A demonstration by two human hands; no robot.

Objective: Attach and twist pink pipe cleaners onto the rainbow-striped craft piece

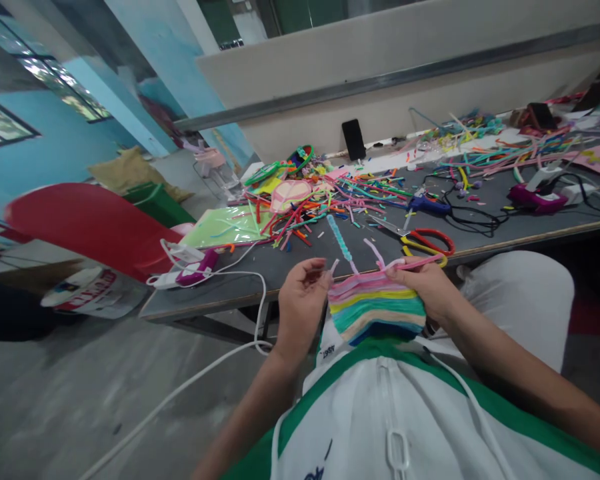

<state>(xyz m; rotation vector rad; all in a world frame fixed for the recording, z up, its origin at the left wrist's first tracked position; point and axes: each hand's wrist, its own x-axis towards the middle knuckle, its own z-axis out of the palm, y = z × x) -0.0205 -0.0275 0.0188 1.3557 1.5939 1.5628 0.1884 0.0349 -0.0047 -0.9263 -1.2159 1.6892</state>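
Observation:
A striped panel of pipe cleaners (380, 308), in pink, yellow, teal, beige and dark blue bands, is held up in front of my lap. My right hand (427, 288) grips its right side, thumb on top along the pink edge. At the upper left corner, the curled fingers of my left hand (304, 300) pinch by a short pale pink pipe cleaner end (335, 267); the exact contact is partly hidden. Beyond the panel's top edge, a beaded-looking light blue strip (340, 239) lies on the table. Scissors (420, 240) with red and yellow handles rest near my right hand.
Loose pipe cleaners (305, 213) pile on the grey table (240, 283). A blue glue gun (427, 204) with a black cord lies behind the scissors. A purple device (197, 268) with white cables sits at the left end. A phone (353, 139) leans against the wall.

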